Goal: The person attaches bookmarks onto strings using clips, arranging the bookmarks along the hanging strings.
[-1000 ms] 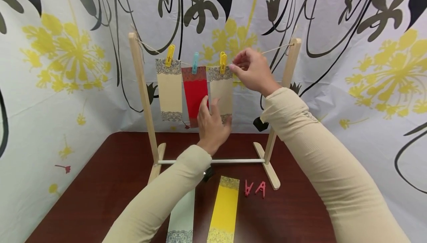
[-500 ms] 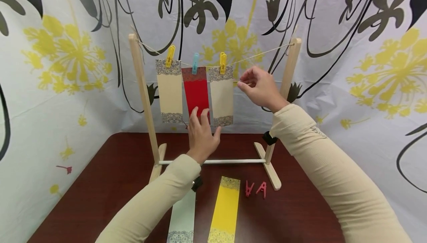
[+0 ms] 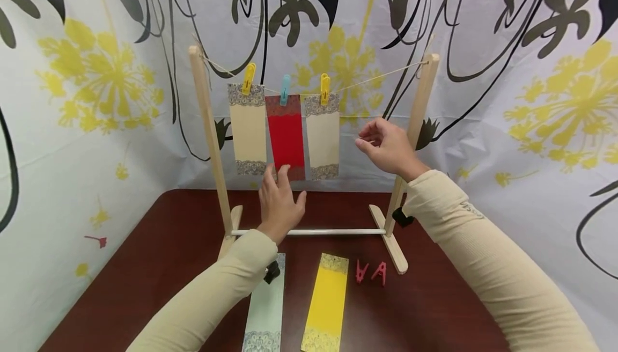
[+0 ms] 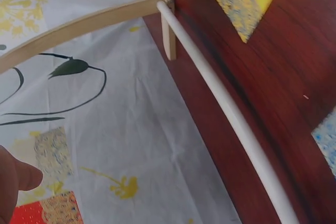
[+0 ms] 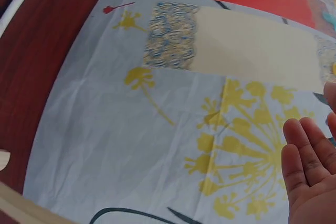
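A cream strip of paper (image 3: pixel 248 134), a red strip (image 3: pixel 288 140) and another cream strip (image 3: pixel 323 140) hang from a string (image 3: pixel 381 77). A yellow clothespin (image 3: pixel 248 78), a light blue clothespin (image 3: pixel 285 90) and a second yellow clothespin (image 3: pixel 325 89) clip them in that order. My left hand (image 3: pixel 280 204) is at the red strip's lower edge, fingers spread and slightly bent, holding nothing. Whether it touches the strip I cannot tell. To the right of the hanging strips my right hand (image 3: pixel 390 149) is in the air, fingers loosely bent and without anything in them.
The string is tied between two wooden posts (image 3: pixel 419 108) joined below by a white rod (image 3: pixel 338 232). On the dark red table (image 3: pixel 415 309) lie a yellow strip (image 3: pixel 325 301), a pale green strip (image 3: pixel 265 309) and two pinkish-red clothespins (image 3: pixel 361 272). A patterned cloth (image 3: pixel 458 143) hangs behind.
My right hand has left the upper corner of the right cream strip and moved down and right. My left hand has drawn down and left from that strip. The strips stay hanging.
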### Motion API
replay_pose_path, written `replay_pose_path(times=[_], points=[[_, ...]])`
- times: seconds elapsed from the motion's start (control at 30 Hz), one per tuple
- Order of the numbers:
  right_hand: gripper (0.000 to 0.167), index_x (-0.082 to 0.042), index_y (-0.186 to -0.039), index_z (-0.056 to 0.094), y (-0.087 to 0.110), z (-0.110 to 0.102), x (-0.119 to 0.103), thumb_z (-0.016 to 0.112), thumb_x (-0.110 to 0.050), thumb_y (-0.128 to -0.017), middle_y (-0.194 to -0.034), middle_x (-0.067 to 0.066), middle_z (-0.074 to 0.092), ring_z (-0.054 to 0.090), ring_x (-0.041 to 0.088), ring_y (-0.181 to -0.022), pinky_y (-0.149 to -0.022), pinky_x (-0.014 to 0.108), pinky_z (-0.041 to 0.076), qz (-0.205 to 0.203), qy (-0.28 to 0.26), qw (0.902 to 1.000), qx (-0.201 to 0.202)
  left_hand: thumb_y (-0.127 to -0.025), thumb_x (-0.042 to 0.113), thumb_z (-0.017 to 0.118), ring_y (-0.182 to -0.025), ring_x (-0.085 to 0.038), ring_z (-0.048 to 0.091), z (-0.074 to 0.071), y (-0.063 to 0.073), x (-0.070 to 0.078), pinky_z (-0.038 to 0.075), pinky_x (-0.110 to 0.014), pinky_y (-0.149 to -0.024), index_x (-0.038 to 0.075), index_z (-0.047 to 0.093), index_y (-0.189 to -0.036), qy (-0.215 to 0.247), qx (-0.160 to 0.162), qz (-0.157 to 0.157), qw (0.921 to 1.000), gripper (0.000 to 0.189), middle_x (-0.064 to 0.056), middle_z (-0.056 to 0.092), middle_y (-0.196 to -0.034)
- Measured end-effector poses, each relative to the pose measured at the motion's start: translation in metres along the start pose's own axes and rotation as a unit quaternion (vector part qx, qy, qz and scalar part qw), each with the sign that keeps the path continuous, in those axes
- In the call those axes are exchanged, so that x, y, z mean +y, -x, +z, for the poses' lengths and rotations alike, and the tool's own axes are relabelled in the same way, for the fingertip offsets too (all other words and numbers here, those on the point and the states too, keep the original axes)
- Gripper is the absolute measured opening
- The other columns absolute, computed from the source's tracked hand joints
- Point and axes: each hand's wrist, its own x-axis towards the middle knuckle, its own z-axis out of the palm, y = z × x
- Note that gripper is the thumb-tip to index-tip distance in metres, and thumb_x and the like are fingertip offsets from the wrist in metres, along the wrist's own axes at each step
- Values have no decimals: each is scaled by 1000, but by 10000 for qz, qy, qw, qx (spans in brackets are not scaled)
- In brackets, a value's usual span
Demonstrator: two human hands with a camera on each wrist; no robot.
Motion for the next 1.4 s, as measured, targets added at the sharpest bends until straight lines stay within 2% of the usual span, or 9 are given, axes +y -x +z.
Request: replay_pose_path(times=[0.2,0.37,0.6,0.7,0.87,1.07,1.23,1.4], points=[[20,-1,-104,59,16,-2,18,65,-17,-93,-103,15,66,66,29,-91,-79,43,49,112,218,9997,16,-87,23,71,-130,-39,32,-7,4,-11,26,-55,-106,8,33,-139,-102,-190,-111,9997,66,-23,21,-148],[20,-1,-104,60,29,1,29,65,-16,-93,-102,16,67,67,30,-90,-77,43,50,278,181,9994,-65,-87,22,71,-133,-39,29,-12,12,-20,24,-56,-107,5,33,-140,-67,-346,-203,9992,68,-23,19,-149],[19,-1,-103,59,50,9,47,65,-16,-94,-102,16,66,66,30,-91,-77,43,51,378,81,9991,-151,-87,23,72,-131,-41,30,-13,34,-35,27,-57,-105,3,33,-139,-160,-506,-201,9984,68,-26,21,-147],[18,0,-102,59,60,15,52,65,-14,-93,-100,16,66,66,30,-90,-75,40,52,341,44,9993,-107,-86,22,74,-130,-43,31,-10,46,-42,29,-58,-103,3,34,-139,-202,-522,-178,9983,69,-27,22,-146],[16,1,-102,60,76,25,62,66,-9,-92,-99,15,66,66,30,-90,-74,33,52,389,-131,9991,-101,-86,23,74,-130,-43,32,-9,62,-50,28,-59,-103,3,35,-139,-110,-700,-309,9970,68,-27,22,-146],[17,0,-103,60,96,35,67,67,-10,-92,-100,14,67,67,31,-91,-72,40,51,735,-207,9969,-179,-84,23,75,-127,-45,33,-12,76,-59,32,-60,-99,3,36,-139,-120,-810,-578,9950,70,-28,24,-145],[18,-2,-103,60,112,45,71,68,-14,-92,-102,12,67,66,28,-92,-74,43,51,1000,-129,9946,-235,-85,29,76,-124,-47,36,-19,86,-57,34,-61,-96,4,34,-142,-138,-1324,-935,9867,75,-30,24,-144],[15,-6,-101,60,130,55,78,69,-14,-91,-95,8,68,66,23,-85,-70,39,49,1074,-116,9936,-343,-83,34,77,-124,-49,37,-20,99,-51,33,-63,-96,6,30,-147,-205,-2114,-1331,9681,85,-33,23,-143]])
